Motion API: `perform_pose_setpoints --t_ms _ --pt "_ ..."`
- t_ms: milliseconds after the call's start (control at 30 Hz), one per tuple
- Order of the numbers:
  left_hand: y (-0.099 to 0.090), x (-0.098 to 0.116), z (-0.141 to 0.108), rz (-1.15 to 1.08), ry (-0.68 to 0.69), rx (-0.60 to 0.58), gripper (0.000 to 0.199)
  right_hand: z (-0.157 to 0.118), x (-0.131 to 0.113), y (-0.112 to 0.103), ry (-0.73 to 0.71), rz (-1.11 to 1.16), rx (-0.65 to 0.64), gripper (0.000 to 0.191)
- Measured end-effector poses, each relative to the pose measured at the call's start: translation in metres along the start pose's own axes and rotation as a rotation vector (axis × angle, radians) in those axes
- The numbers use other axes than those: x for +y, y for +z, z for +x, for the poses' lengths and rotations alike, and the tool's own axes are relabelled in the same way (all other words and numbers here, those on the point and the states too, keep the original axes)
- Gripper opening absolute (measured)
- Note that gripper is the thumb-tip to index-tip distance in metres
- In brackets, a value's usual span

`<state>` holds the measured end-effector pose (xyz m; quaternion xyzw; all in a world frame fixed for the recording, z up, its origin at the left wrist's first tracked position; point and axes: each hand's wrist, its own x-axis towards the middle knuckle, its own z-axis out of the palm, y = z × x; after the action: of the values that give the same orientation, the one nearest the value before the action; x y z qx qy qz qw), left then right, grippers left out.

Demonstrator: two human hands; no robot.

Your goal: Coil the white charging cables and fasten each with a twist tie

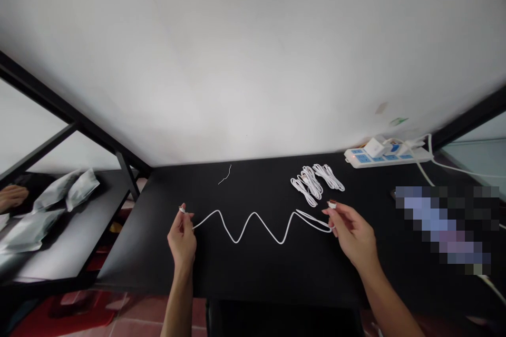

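A white USB cable (255, 214) stretches in a zigzag between my hands over the black table (253, 268). My left hand (182, 234) pinches the plug at one end, with the white connector showing above the fingertips. At the other end, my right hand (353, 231) is closed on the metal-tipped plug and a folded loop of the same cord. Just beyond my right hand lie several bundled white cables (312, 181), coiled and side by side. A thin white twist tie (225, 175) rests toward the back of the table.
A white power strip (387, 158) with adapters plugged in stands at the back right by the wall. Nearer on the right is a pixelated object (443, 229). On the neighbouring table at left are silvery bags (33, 231) and another person's hand (12, 197).
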<state>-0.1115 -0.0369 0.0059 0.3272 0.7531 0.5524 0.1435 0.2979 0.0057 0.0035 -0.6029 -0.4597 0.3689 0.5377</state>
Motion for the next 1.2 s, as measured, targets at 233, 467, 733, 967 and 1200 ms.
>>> perform_pose_setpoints --t_ms 233,467,733,967,1200 --pt "-0.012 -0.008 0.012 -0.026 -0.038 0.177 0.059 0.006 -0.003 -0.011 -0.096 -0.001 0.408 0.039" --pt "0.016 0.020 -0.021 0.026 0.007 -0.384 0.053 -0.014 -0.003 0.024 0.037 0.208 -0.004 0.038" --pt "0.024 0.022 -0.033 0.152 0.116 -0.514 0.036 -0.023 -0.002 0.032 0.052 0.145 -0.089 0.039" --pt "0.024 0.018 -0.031 0.145 0.129 -0.518 0.036 -0.026 -0.002 0.033 0.011 0.079 -0.094 0.037" --pt "0.024 0.019 -0.031 0.160 0.153 -0.520 0.035 -0.027 -0.002 0.033 0.052 0.189 -0.082 0.039"
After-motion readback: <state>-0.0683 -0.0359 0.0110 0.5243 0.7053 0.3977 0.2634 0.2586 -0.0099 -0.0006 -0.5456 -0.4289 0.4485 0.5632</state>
